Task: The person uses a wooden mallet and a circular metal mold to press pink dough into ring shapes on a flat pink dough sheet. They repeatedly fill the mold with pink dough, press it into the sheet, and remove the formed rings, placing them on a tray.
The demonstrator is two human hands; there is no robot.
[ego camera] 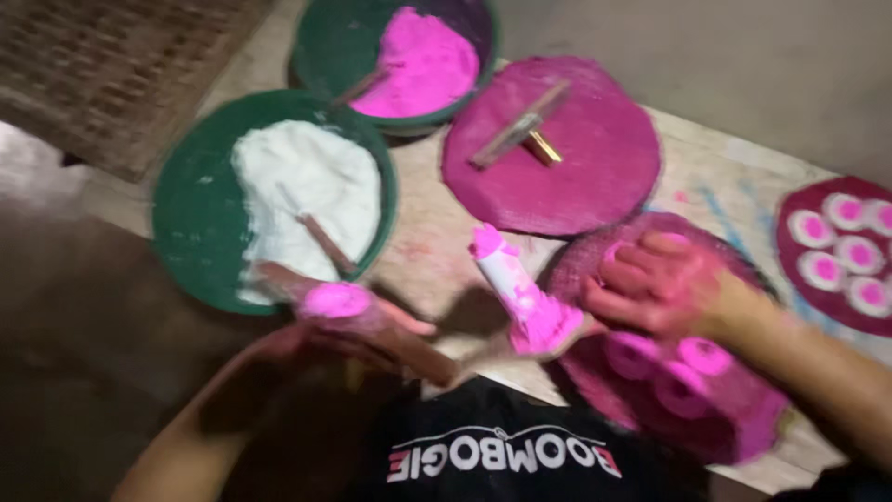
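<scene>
While the right hand (655,284) presses, fingers curled, on the near pink board (734,409), three pink rolls (664,363) already lie there. The left hand (358,321) appears to grip a stick (blurred). Finished pieces fill the far tray (790,265); white dough (302,191) and pink dough (423,65) remain.

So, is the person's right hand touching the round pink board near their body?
Touching. The head view shows the right hand pressed flat onto the round pink board, its fingers lying on the surface with no gap, though the picture is blurred.
</scene>
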